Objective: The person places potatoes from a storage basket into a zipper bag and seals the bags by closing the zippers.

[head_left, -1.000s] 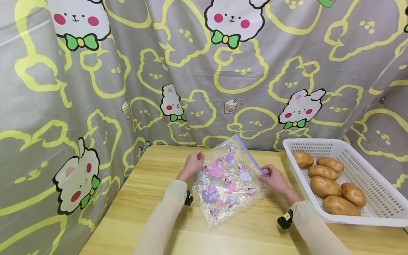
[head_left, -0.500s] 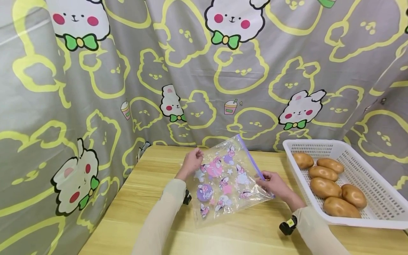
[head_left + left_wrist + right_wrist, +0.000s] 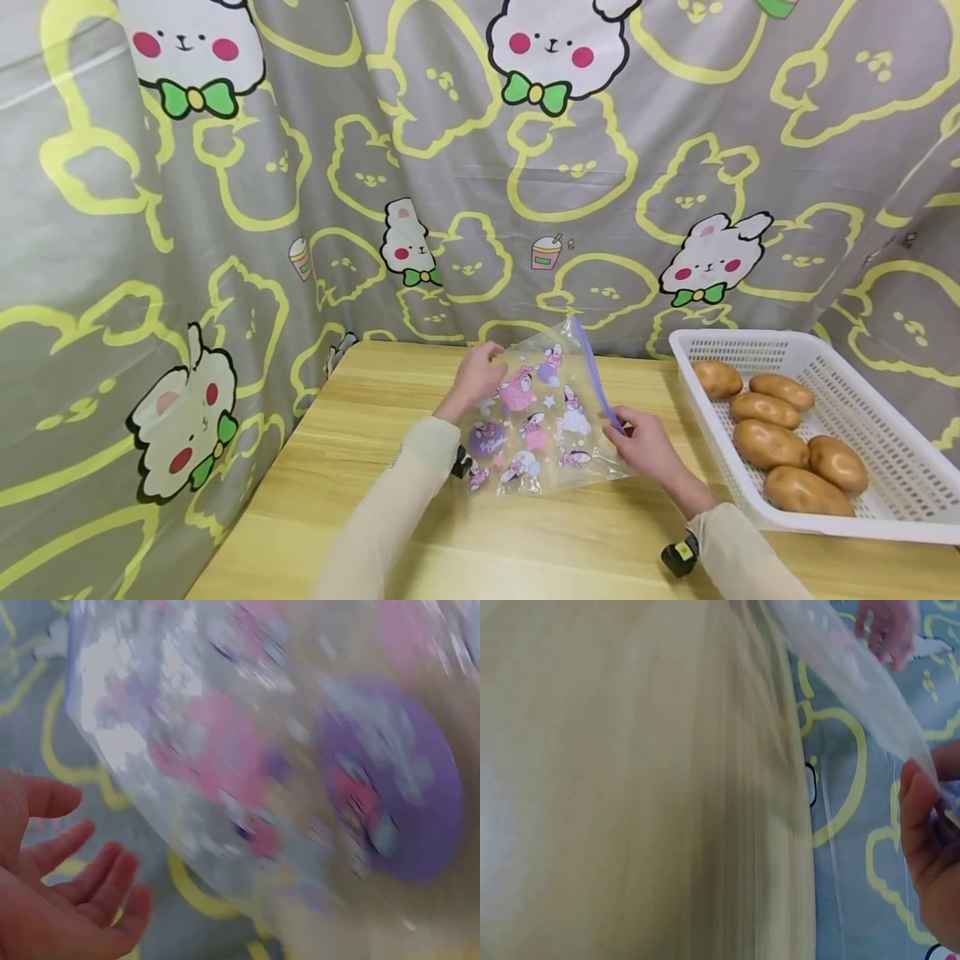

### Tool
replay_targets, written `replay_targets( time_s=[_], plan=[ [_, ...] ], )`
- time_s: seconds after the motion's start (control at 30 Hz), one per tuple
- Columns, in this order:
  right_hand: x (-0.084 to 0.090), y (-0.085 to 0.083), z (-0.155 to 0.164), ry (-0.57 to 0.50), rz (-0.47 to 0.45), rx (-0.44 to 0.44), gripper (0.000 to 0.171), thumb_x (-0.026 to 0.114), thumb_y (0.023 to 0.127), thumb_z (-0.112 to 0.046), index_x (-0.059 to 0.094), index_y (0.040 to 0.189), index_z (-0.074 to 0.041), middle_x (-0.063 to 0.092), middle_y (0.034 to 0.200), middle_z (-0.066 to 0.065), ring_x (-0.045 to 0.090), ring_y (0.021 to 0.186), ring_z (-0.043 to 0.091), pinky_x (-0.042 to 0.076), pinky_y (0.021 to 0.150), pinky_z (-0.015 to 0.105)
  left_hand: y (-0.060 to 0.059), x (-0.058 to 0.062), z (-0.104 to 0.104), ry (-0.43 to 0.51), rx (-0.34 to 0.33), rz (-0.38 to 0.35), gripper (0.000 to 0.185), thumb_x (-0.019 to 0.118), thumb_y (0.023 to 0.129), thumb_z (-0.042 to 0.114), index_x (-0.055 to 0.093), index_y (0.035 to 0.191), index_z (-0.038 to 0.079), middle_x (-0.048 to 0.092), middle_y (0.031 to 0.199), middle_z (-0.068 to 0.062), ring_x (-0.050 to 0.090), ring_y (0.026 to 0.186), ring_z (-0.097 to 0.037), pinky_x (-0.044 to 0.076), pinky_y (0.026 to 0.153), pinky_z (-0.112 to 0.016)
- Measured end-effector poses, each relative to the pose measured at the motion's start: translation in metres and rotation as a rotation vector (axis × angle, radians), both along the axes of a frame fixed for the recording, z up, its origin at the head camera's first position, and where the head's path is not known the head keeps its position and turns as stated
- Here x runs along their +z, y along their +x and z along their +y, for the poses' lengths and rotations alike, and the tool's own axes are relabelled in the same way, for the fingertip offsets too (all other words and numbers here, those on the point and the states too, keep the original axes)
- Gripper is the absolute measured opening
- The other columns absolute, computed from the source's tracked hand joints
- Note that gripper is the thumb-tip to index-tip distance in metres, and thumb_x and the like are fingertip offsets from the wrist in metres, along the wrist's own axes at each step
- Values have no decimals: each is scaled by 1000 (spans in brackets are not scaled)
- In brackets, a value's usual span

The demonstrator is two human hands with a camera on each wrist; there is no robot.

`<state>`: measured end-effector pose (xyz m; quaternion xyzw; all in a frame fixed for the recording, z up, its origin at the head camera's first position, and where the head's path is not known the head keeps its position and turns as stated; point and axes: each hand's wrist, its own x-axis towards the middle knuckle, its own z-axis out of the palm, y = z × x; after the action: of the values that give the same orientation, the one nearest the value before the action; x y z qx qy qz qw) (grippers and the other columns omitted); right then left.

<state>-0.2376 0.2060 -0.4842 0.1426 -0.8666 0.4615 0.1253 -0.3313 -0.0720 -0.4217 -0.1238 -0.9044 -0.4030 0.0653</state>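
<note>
The clear bag (image 3: 551, 421) (purple-edged) is cartoon-patterned in pink and purple.

Bag (image 3: 551, 417) in the middle, basket (image 3: 900, 528) over on the right
It's between the left hand (image 3: 477, 379) and right hand (image 3: 647, 443), above the table (image 3: 322, 467). Basket's got potatoes (image 3: 768, 444) in it, curtain (image 3: 465, 183) behind everything.

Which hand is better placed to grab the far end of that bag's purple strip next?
Probably the left hand: it is open beside the clear zip bag, holding nothing, while the right hand pinches the bag's purple strip.
</note>
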Motion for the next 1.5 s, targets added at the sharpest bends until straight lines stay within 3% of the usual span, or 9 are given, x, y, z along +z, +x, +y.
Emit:
replay_targets(
  time_s=[0.1, 0.27, 0.5, 0.67, 0.8, 1.07, 1.2, 1.33, 1.5],
  plan=[
    [-1, 3, -2, 89, 131, -24, 20, 67, 81, 4, 69, 100, -2, 53, 63, -4, 43, 44, 2, 37, 35, 20, 7, 7, 19, -3, -43, -44, 28, 58, 89, 15, 60, 114, 2, 62, 111, -14, 59, 101, -27, 51, 85, -37],
    [-2, 5, -5, 196, 304, -50, 20, 69, 77, 5, 69, 95, -2, 50, 62, -9, 38, 49, 0, 34, 39, 19, 16, 16, 48, -13, -48, -79, 21, 57, 92, 27, 62, 101, 9, 64, 96, -4, 60, 89, -20, 50, 78, -31],
    [-2, 7, -9, 263, 439, -46, 16, 71, 74, 3, 69, 89, -2, 51, 64, -7, 39, 51, 2, 34, 41, 18, 28, 20, 82, -22, 6, -140, 32, 57, 89, 49, 55, 85, 17, 57, 78, 3, 53, 63, -13, 45, 57, -29],
    [-2, 7, -14, 278, 529, -37, 20, 72, 72, 3, 70, 92, 0, 60, 71, -1, 46, 55, 4, 39, 43, 19, 33, 23, 98, -37, 50, -132, 43, 58, 85, 58, 51, 85, 16, 54, 76, 0, 51, 61, -15, 41, 54, -29],
    [-2, 7, -17, 282, 579, -24, 19, 72, 71, 4, 69, 89, 0, 63, 74, 3, 50, 58, 8, 43, 45, 21, 32, 22, 104, -48, 94, -123, 42, 61, 84, 56, 50, 86, 15, 51, 79, 1, 49, 66, -15, 41, 55, -28],
    [-5, 8, -18, 250, 575, -30, 19, 72, 69, 9, 69, 86, 0, 62, 72, 2, 49, 57, 6, 43, 46, 19, 30, 19, 107, 22, 118, -146, 23, 61, 85, 39, 55, 91, 18, 56, 69, 3, 50, 54, -14, 41, 49, -29],
    [-6, 11, -17, 213, 484, -61, 18, 73, 72, 8, 69, 88, 1, 60, 69, -1, 47, 56, 4, 42, 44, 19, 30, 16, 107, 56, 93, -138, 16, 59, 87, 32, 56, 93, 17, 57, 69, 6, 51, 52, -13, 42, 47, -28],
    [-6, 14, -16, 178, 369, -83, 11, 72, 77, 2, 68, 85, -5, 57, 66, -6, 44, 53, 2, 40, 43, 19, 32, 14, 107, 94, 56, -128, 9, 57, 89, 24, 54, 89, 15, 59, 64, 8, 55, 51, -10, 42, 45, -26],
    [-3, 20, -16, 139, 288, -69, 5, 69, 85, -6, 68, 83, -10, 54, 64, -11, 44, 51, 0, 39, 41, 19, 36, 14, 105, 145, 9, -127, 7, 54, 91, 19, 52, 87, 14, 61, 65, 6, 59, 52, -10, 45, 44, -25]
  ],
)
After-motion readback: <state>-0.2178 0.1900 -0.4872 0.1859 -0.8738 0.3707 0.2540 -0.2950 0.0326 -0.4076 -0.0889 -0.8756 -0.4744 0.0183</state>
